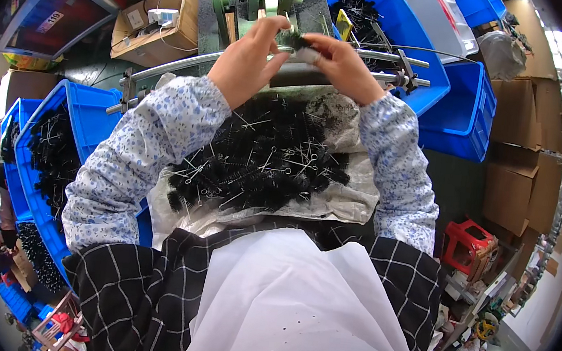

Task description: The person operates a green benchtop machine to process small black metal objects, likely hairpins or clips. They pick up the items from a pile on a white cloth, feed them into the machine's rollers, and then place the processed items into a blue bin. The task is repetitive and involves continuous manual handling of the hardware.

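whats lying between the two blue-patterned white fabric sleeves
In the head view, between the left sleeve and right sleeve: a pile of black bristle brushes with looped metal ends, on a crumpled off-white sheet.

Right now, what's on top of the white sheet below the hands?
A heap of black brushes, several showing looped wire ends. The white sheet shows bare at its edges; its middle and the heap's lower layers are covered.
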The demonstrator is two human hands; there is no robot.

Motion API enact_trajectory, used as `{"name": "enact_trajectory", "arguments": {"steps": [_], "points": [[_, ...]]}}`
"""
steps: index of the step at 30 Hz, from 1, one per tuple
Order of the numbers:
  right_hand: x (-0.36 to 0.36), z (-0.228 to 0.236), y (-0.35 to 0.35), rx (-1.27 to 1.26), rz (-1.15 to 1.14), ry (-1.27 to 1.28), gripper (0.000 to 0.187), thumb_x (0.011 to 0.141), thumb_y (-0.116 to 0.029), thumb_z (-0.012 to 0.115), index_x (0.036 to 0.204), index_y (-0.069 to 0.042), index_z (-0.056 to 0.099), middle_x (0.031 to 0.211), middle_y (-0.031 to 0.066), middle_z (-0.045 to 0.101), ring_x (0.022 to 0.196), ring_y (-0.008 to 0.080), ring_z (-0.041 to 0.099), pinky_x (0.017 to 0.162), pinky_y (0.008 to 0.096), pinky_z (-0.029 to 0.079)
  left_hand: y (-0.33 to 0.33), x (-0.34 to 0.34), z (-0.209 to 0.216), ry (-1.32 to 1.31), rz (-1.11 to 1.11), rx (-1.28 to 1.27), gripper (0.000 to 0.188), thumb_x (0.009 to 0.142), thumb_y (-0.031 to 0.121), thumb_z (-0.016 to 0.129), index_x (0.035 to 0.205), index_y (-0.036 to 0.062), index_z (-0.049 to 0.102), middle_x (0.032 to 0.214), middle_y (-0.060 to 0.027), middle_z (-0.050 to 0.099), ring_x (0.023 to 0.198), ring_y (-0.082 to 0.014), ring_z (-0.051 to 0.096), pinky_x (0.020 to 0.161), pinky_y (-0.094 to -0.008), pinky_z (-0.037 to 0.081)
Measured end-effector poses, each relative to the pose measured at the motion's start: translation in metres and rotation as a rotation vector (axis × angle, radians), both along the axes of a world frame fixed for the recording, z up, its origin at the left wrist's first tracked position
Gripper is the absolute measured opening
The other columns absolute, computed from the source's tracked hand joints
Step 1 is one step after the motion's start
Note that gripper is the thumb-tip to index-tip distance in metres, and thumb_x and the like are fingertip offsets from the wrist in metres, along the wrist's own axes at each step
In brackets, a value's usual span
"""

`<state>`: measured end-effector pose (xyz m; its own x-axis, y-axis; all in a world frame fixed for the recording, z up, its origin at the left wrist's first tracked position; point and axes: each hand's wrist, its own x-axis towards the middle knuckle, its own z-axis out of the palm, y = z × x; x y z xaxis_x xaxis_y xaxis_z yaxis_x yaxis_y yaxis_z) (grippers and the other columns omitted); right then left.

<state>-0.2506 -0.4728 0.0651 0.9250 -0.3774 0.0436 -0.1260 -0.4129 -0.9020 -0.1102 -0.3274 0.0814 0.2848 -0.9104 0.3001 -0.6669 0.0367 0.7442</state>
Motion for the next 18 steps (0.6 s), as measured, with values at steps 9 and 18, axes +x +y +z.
{"name": "enact_trajectory", "arguments": {"steps": [9,18], "points": [[0.054,-0.043,-0.038,-1.125,-0.415,0.217,0.017,0.081,-0.018,0.053,0.092,-0.017,0.067,0.082,0.0055,0.064,0.08,0.0211,0.061,0.07,0.0335,0.049,0.053,-0.037,-0.025,-0.555,-0.764,0.675,0.042,0.075,0.021,0.066,0.113,0.012,0.049,0.099,-0.0058,0.059,0.099,-0.0235,0.053,0.082,-0.039,0.034],[0.06,-0.061,-0.057,-1.036,-0.36,0.098,0.02,0.078,-0.019,0.058,0.095,-0.021,0.068,0.089,0.0028,0.063,0.086,0.0216,0.057,0.079,0.0365,0.044,0.044,-0.031,-0.023,-0.352,-0.808,0.729,0.033,0.076,0.017,0.063,0.106,0.013,0.049,0.093,-0.0073,0.057,0.093,-0.0262,0.055,0.083,-0.0399,0.034]]}}
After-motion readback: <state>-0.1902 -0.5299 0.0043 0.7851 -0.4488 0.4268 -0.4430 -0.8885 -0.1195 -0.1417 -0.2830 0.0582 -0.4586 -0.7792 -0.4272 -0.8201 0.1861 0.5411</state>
